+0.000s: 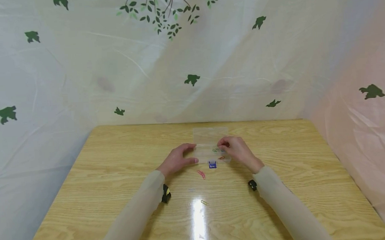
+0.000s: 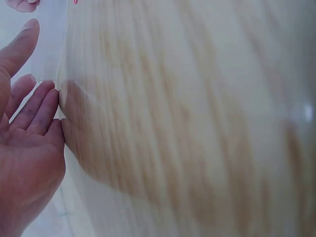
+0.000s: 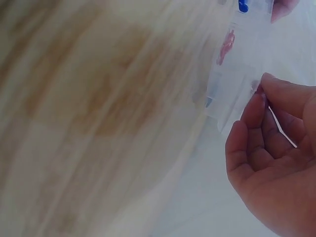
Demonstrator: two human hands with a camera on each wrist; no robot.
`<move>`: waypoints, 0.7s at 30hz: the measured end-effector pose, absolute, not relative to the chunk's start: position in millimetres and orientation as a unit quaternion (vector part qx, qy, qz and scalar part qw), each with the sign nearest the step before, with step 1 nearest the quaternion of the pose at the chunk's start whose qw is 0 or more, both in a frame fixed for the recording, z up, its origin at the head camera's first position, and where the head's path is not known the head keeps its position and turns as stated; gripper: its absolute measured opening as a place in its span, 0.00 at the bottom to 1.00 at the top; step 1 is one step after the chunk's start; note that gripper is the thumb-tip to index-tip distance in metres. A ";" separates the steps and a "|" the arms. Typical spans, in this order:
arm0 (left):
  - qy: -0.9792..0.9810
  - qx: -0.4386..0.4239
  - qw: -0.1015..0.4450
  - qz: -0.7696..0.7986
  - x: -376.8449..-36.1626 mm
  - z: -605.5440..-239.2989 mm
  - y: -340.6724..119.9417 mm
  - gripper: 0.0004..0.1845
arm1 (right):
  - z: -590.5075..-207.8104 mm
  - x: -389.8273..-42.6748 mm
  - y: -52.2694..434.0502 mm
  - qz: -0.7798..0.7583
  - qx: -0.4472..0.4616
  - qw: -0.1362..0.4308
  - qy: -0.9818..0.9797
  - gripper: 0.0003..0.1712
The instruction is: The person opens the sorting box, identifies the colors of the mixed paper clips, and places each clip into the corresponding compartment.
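A clear plastic box (image 1: 202, 157) stands near the table's middle with its lid (image 1: 210, 134) raised behind it. My left hand (image 1: 178, 158) touches its left end, fingers and thumb fairly straight and spread apart. Over the right half, my right hand (image 1: 238, 151) pinches something small and dark, apparently a paper clip (image 3: 255, 85), between thumb and index finger; the fingertips mostly hide it. Green paper clips (image 1: 214, 150) lie in the box below those fingertips. A red paper clip (image 1: 221, 158) is in the front part. The blue latch (image 1: 212, 165) is at the box's front.
Pink paper clips (image 1: 201, 174) lie on the table (image 1: 125, 209) in front of the box. Nearer me are a pale paper clip (image 1: 191, 189) and a yellow one (image 1: 204, 202). A printed cloth (image 1: 152, 82) hangs behind the table's far edge.
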State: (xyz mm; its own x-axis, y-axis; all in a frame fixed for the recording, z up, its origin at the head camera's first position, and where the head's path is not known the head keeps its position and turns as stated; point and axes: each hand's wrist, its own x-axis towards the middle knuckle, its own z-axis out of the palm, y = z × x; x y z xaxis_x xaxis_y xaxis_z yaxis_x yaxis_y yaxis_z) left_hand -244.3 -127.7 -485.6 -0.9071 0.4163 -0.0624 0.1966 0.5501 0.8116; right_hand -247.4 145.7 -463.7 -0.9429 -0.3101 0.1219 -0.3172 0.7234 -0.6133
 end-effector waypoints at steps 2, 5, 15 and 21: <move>0.872 0.175 0.124 0.441 -244.4 -486.0 -127.7 0.34 | -463.1 -246.8 146.4 0.331 0.170 0.003 -0.928 0.05; 0.872 0.175 0.122 0.442 -244.6 -486.9 -127.6 0.34 | -461.2 -244.4 147.2 0.333 0.171 0.005 -0.927 0.06; 0.872 0.183 0.119 0.438 -246.4 -488.8 -129.0 0.34 | -454.8 -223.4 144.7 0.353 0.220 0.011 -0.909 0.10; 0.871 0.183 0.117 0.440 -246.0 -489.3 -129.1 0.33 | -449.3 -205.4 138.7 0.367 0.260 0.008 -0.893 0.13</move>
State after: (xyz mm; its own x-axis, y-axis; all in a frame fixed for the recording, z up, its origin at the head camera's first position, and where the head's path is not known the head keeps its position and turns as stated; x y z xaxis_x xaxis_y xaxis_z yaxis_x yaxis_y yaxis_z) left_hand -246.0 -129.1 -489.3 -0.9058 0.4216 -0.0427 0.2160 0.5461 0.8094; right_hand -205.4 138.7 -449.3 -0.8649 -0.4579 0.2055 -0.4700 0.5951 -0.6519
